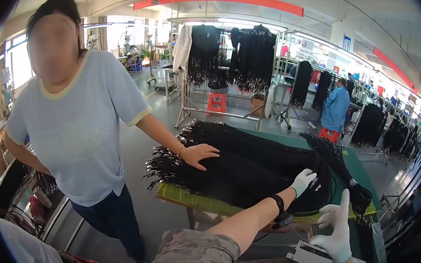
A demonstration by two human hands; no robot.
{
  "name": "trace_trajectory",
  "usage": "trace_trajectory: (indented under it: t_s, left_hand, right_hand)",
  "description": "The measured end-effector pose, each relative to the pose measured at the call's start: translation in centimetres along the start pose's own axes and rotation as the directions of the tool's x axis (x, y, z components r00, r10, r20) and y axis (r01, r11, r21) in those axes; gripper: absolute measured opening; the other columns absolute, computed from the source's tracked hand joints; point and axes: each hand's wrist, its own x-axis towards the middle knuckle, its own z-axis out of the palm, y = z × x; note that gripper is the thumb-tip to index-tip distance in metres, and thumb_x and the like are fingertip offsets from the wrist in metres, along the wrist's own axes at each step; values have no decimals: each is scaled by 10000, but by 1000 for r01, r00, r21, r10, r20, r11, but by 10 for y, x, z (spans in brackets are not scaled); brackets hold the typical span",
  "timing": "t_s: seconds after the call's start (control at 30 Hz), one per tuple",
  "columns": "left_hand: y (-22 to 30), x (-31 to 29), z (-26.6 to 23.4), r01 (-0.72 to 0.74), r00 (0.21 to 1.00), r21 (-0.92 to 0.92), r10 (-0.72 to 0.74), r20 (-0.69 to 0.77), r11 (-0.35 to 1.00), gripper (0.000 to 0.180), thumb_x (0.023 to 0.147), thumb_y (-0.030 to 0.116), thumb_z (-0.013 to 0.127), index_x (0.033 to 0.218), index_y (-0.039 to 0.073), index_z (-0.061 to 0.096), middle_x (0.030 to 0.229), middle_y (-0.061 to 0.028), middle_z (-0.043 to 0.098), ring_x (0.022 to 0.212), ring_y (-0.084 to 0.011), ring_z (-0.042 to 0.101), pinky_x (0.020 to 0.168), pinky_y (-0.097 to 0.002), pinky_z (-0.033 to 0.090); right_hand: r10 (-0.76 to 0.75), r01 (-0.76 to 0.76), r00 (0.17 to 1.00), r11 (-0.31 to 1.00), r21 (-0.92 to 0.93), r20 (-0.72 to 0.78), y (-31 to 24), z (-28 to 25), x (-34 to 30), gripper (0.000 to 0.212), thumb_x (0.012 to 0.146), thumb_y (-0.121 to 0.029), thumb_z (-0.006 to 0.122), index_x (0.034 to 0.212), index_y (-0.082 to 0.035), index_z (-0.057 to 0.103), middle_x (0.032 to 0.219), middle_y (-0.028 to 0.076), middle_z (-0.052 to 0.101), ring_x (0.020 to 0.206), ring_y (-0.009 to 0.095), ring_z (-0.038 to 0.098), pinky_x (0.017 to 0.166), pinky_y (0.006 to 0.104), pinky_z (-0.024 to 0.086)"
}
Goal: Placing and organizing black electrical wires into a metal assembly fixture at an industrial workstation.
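Note:
A big heap of long black cables point(243, 151) lies on the green-topped table, their silver-tipped ends bunched at the left. My left hand point(304, 182), in a white glove with a black band at the wrist, rests on the looped right end of the heap, fingers lying over the cables. Near the table's front right corner my right hand point(337, 228), also gloved, is raised with the index finger pointing up and the other fingers bent. Nothing shows in it. A tied bundle of black cables point(335, 162) lies at the right, hanging over the edge.
Across the table a person point(82, 118) in a light blue shirt lays one hand point(200, 155) on the heap. A grey-white flat object point(311, 257) is below my right hand. Racks point(233, 53) hung with black cables stand behind. Someone in a blue coat point(336, 109) works farther off.

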Motion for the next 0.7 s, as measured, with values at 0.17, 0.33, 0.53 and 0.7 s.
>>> trace_trajectory:
  t_s: [0.17,0.33,0.53,0.7]
  left_hand:
    - [-4,-3,29,7,999,-102,-3,40,995,155,979,120,501,1056,-9,463,771,-166,596,644,-287,640,548,-400,522]
    - [8,-9,5,-14,1000,32,13,29,999,174,915,91,538,847,-66,569,674,-196,607,613,-337,651,552,-437,537]
    - [2,33,-33,26,994,98,-36,99,995,216,918,151,525,893,-55,587,798,-190,626,699,-308,656,635,-415,556]
    - [11,5,-9,86,992,49,-90,85,995,283,974,227,532,1095,-28,547,1004,-187,636,799,-299,664,712,-397,565]
  right_hand:
    - [179,-235,929,962,-142,-324,96,-55,-72,1010,791,-386,767,1528,-50,163,1278,227,510,1047,245,550,908,364,462]
    - [138,-383,770,881,-279,-623,226,-140,-190,761,883,-152,646,1515,-72,230,1329,223,508,1129,283,554,928,390,462]
    - [128,-694,515,642,-325,-848,162,-130,-268,565,929,-101,586,1441,-1,369,1376,189,492,1237,265,507,1044,371,399]
    - [145,-679,394,711,-182,-908,173,-137,-299,555,913,-98,603,1413,25,397,1327,187,531,1197,270,537,1039,378,401]
